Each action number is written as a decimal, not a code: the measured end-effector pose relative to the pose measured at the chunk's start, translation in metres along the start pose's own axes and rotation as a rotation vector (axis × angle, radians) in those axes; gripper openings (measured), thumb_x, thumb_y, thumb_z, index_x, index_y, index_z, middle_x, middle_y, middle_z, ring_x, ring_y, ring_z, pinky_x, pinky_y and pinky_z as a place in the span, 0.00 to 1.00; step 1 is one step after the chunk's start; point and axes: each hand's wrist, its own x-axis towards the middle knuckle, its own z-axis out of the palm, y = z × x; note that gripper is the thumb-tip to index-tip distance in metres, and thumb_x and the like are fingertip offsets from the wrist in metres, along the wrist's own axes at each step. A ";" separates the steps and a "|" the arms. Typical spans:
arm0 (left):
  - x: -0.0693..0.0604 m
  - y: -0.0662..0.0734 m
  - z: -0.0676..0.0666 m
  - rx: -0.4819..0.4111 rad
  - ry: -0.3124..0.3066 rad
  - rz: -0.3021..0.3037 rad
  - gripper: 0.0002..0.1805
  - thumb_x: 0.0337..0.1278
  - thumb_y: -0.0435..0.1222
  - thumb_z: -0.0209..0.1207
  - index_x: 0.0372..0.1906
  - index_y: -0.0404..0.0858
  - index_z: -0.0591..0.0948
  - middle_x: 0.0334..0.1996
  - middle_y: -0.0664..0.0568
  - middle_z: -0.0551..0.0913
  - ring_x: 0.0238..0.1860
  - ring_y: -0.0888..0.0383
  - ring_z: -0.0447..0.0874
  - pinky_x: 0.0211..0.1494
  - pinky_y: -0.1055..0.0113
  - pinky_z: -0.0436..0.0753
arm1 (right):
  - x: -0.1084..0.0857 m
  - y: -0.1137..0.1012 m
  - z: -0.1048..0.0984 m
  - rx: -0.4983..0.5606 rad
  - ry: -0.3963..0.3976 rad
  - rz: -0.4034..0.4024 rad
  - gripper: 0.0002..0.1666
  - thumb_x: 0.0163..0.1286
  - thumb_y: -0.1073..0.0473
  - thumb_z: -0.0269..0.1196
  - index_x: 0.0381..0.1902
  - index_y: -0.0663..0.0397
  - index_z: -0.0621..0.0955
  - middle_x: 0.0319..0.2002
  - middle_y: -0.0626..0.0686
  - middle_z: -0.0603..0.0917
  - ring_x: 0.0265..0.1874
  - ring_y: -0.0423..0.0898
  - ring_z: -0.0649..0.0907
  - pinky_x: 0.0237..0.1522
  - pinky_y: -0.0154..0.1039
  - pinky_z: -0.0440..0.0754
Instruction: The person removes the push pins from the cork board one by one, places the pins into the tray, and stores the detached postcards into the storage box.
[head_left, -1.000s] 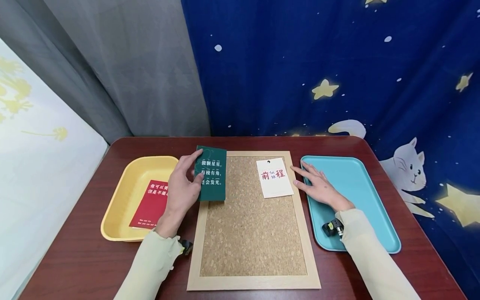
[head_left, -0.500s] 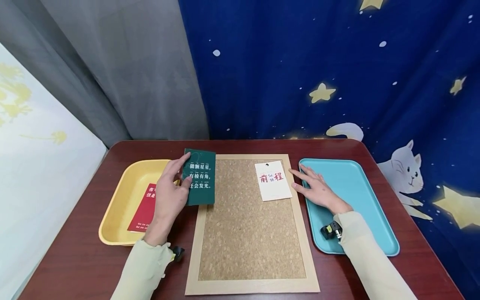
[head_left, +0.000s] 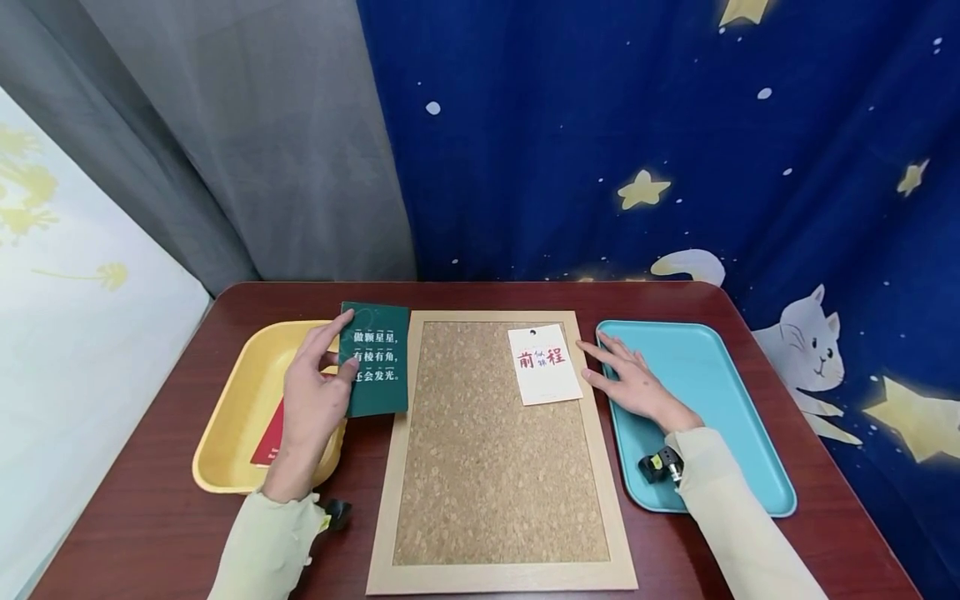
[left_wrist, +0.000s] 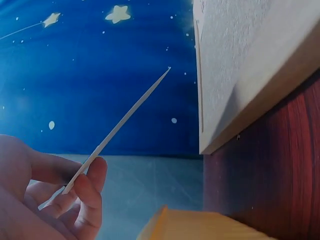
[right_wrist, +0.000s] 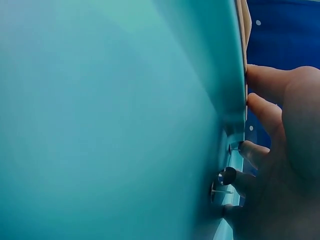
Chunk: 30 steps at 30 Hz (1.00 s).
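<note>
At the corkboard's (head_left: 498,492) nine o'clock, a yellow bin (head_left: 221,421) holds a red card (head_left: 267,442). The left hand (head_left: 317,400) pinches a green card (head_left: 384,397) at ten o'clock; a white card (head_left: 551,382) lies on the board at one. The right hand (head_left: 637,383), fingers apart, touches the frame (head_left: 600,433) at two, over a blue tray (head_left: 727,425).

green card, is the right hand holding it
No, the left hand pinches the green card between thumb and fingers.
</note>
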 end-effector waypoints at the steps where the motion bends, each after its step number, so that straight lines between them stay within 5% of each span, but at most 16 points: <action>1: 0.000 0.000 -0.002 -0.001 0.000 -0.010 0.36 0.69 0.30 0.61 0.75 0.62 0.72 0.65 0.53 0.78 0.43 0.56 0.78 0.35 0.82 0.81 | 0.000 0.000 0.000 0.003 0.001 0.000 0.37 0.80 0.40 0.57 0.82 0.39 0.64 0.86 0.61 0.47 0.85 0.67 0.42 0.79 0.74 0.34; 13: 0.003 -0.008 -0.025 0.002 0.061 -0.085 0.35 0.69 0.28 0.58 0.74 0.62 0.74 0.65 0.55 0.79 0.41 0.69 0.78 0.34 0.81 0.79 | 0.000 0.001 0.001 0.020 0.002 -0.004 0.37 0.80 0.41 0.58 0.81 0.39 0.65 0.86 0.61 0.47 0.84 0.67 0.43 0.79 0.74 0.34; 30: 0.004 -0.022 -0.043 -0.041 0.080 -0.204 0.35 0.70 0.28 0.58 0.73 0.65 0.75 0.63 0.56 0.77 0.39 0.68 0.78 0.29 0.77 0.81 | 0.001 0.003 0.002 0.006 0.006 -0.004 0.37 0.80 0.41 0.58 0.82 0.39 0.64 0.86 0.60 0.47 0.85 0.67 0.43 0.79 0.75 0.34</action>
